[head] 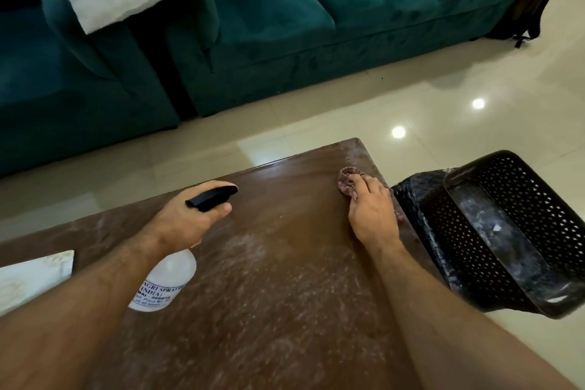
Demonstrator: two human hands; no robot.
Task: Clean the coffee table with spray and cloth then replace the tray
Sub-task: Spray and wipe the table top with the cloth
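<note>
The wiping step is in hand. At centre frame, the right hand [373,212] presses a small reddish patterned cloth [346,182] onto the dusty brown wooden counter [285,279]. The left hand [186,218] grips a translucent spray bottle with black trigger [164,279]. The black perforated plastic tray [506,231] sits at right. Next, the lower dusty area likely needs spraying and wiping.

The table [285,263] is bare between the hands; a black basket [506,231] crowds its right edge.
</note>
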